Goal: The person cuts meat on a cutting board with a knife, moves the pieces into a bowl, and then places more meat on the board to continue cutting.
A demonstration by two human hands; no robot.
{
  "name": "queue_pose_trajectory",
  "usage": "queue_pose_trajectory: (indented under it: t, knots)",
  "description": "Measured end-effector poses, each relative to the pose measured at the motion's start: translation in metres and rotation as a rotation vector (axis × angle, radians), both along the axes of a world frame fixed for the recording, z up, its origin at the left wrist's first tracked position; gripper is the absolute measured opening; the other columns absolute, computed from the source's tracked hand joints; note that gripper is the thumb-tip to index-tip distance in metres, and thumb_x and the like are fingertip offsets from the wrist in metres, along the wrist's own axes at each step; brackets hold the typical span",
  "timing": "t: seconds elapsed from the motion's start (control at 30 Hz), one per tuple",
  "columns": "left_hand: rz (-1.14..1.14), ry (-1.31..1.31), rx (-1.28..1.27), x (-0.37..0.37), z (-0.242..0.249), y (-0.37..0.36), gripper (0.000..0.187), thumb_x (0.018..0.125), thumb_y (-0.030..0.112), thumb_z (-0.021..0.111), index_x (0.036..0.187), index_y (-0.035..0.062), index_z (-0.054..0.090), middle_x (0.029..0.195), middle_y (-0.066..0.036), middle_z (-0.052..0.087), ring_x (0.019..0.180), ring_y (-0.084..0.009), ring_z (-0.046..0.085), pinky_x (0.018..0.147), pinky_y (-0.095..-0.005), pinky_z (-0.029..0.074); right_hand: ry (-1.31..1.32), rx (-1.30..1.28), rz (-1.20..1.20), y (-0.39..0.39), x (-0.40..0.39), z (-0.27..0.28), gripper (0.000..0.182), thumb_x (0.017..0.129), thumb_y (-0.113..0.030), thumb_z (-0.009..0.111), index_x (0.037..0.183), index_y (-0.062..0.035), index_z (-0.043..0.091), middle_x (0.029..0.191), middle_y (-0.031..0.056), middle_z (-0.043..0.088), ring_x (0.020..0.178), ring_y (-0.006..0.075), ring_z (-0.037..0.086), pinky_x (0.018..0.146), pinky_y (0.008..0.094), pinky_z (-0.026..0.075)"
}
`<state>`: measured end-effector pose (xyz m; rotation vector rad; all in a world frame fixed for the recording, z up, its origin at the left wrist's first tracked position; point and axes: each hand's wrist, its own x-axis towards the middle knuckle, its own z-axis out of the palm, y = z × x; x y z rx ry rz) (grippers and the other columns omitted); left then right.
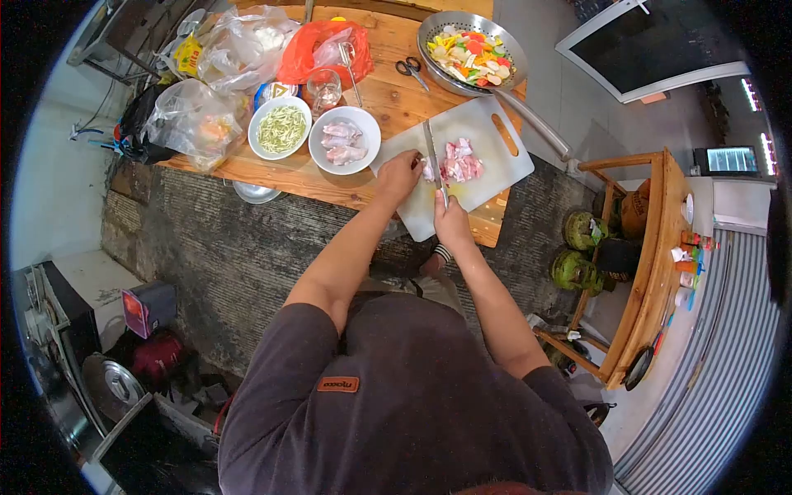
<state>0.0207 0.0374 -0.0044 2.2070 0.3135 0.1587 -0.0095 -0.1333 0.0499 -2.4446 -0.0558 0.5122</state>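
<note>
A white cutting board (495, 177) lies at the table's front right corner. My right hand (452, 221) is closed around the handle of a knife (432, 148), whose blade points away from me across the board. Left of the blade, my left hand (400, 175) has its fingers bent against a small piece of raw meat, partly hidden by the fingers. Chopped raw meat (464, 161) sits in a pile just right of the blade. A white bowl (373, 148) with larger raw meat pieces (342, 144) stands left of the board.
Another bowl (254, 147) holds shredded green vegetable. Behind are a glass (324, 89), a red plastic bag (307, 59), clear bags (194, 124) and scissors (411, 73). A perforated metal pan (517, 62) of cut vegetables overlaps the back edge. Green gas cylinders (573, 271) stand right.
</note>
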Motion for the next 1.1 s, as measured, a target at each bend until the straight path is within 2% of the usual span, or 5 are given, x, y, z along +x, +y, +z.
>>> queue_pose_trajectory:
  t: [0.13, 0.5, 0.93, 1.0, 1.1]
  knots:
    - [-0.087, 0.142, 0.056, 0.006, 0.009, 0.002, 0.025, 0.095, 0.03, 0.064, 0.107, 0.0075, 0.067, 0.104, -0.016, 0.073, 0.095, -0.0373, 0.069, 0.081, -0.0477, 0.054, 0.01, 0.04, -0.021, -0.005, 0.005, -0.005, 0.067, 0.106, -0.055, 0.037, 0.105, 0.0072, 0.06, 0.093, 0.0367, 0.067, 0.095, 0.0549, 0.064, 0.085, 0.0575, 0.05]
    - [-0.279, 0.16, 0.186, 0.017, 0.004, 0.006, 0.026, 0.094, 0.017, 0.058, 0.119, 0.0093, 0.06, 0.119, -0.016, 0.069, 0.106, -0.0363, 0.067, 0.089, -0.0473, 0.053, 0.094, 0.086, -0.037, -0.013, -0.001, -0.005, 0.071, 0.107, -0.057, 0.035, 0.114, 0.0096, 0.061, 0.101, 0.0383, 0.066, 0.103, 0.0543, 0.063, 0.091, 0.0555, 0.048]
    - [-0.344, 0.056, 0.277, 0.014, -0.006, 0.006, 0.03, 0.092, 0.009, 0.054, 0.121, 0.0114, 0.057, 0.111, -0.015, 0.067, 0.1, -0.0366, 0.069, 0.082, -0.0472, 0.055, 0.028, 0.112, -0.043, -0.011, 0.007, -0.007, 0.071, 0.106, -0.056, 0.035, 0.115, 0.01, 0.061, 0.101, 0.0391, 0.066, 0.104, 0.0565, 0.062, 0.093, 0.0564, 0.049]
    - [-0.341, 0.032, 0.323, 0.015, -0.006, 0.006, 0.029, 0.092, 0.009, 0.055, 0.119, 0.015, 0.06, 0.104, -0.011, 0.068, 0.094, -0.0316, 0.071, 0.077, -0.0445, 0.057, 0.113, 0.063, -0.024, -0.003, 0.019, -0.003, 0.071, 0.106, -0.056, 0.035, 0.113, 0.0101, 0.061, 0.101, 0.0395, 0.066, 0.104, 0.0574, 0.061, 0.093, 0.0565, 0.049]
    - [-0.297, 0.072, 0.327, 0.016, 0.003, 0.001, 0.03, 0.09, 0.01, 0.056, 0.12, 0.0149, 0.059, 0.104, -0.011, 0.068, 0.095, -0.0319, 0.07, 0.078, -0.0446, 0.057, 0.069, 0.102, -0.041, -0.002, 0.023, -0.008, 0.072, 0.106, -0.056, 0.036, 0.111, 0.0107, 0.062, 0.1, 0.0403, 0.065, 0.102, 0.058, 0.061, 0.092, 0.0566, 0.049]
